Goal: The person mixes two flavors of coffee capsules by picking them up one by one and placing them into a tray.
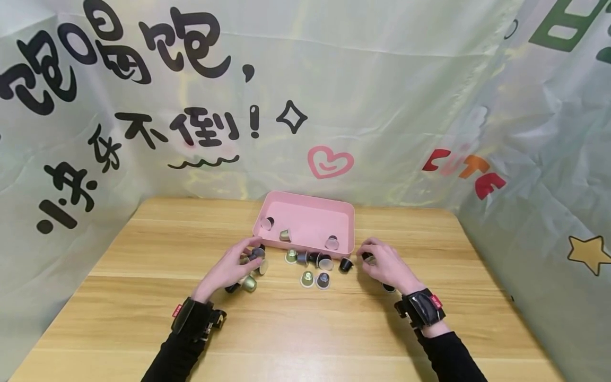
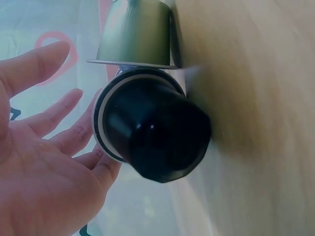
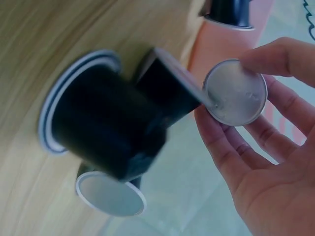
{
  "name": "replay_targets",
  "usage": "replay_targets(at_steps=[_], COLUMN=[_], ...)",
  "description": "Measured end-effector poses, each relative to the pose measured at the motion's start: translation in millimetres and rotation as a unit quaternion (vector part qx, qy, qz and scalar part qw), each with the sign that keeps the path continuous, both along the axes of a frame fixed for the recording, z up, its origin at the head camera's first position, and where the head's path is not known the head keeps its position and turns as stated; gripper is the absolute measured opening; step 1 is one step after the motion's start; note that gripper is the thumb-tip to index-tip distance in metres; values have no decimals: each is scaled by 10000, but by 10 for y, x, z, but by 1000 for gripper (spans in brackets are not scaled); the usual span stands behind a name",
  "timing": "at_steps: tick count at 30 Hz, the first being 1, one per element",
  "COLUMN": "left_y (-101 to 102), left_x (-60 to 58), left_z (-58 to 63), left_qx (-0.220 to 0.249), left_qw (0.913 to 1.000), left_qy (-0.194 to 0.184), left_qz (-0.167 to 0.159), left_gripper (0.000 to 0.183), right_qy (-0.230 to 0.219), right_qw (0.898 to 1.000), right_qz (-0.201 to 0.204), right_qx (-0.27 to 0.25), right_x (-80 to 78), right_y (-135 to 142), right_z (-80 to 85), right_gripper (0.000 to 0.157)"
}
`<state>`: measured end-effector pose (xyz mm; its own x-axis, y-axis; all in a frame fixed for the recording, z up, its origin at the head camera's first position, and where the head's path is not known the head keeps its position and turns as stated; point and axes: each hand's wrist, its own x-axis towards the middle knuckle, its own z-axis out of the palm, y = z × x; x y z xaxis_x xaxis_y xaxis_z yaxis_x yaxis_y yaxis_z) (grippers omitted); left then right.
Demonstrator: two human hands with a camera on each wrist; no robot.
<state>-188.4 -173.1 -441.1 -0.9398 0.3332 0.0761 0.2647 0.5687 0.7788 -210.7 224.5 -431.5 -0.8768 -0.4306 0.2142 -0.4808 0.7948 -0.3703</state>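
My right hand (image 1: 387,265) pinches a coffee capsule (image 3: 236,93) by its rim, the silver lid facing the wrist camera. Several dark capsules stand close by it, one large and black (image 3: 103,118) in the right wrist view. At the left, my left hand (image 1: 233,268) reaches over a cluster of capsules with its fingers spread. The left wrist view has a black capsule (image 2: 157,128) in front of those fingers, hiding part of them, and a green capsule (image 2: 135,37) beside it. Another green capsule (image 1: 249,283) lies below the left hand in the head view.
A pink tray (image 1: 310,212) stands at the back of the wooden table (image 1: 305,329), with a few capsules in it. More capsules sit along its front edge, including a black one (image 1: 346,265). A printed cloth (image 1: 382,106) hangs behind the table.
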Motion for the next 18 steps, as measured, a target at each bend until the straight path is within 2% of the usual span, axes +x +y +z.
replay_targets(at_steps=[18], left_y=[18], left_x=[2], left_z=[-13], left_qx=[24], left_qw=[10000], left_qy=[-30], left_qz=[50], left_gripper=[55], right_qy=[98], right_qw=[9993], right_qz=[99], right_qx=[-352], right_x=[72], right_y=[-132], right_z=[21], right_gripper=[36])
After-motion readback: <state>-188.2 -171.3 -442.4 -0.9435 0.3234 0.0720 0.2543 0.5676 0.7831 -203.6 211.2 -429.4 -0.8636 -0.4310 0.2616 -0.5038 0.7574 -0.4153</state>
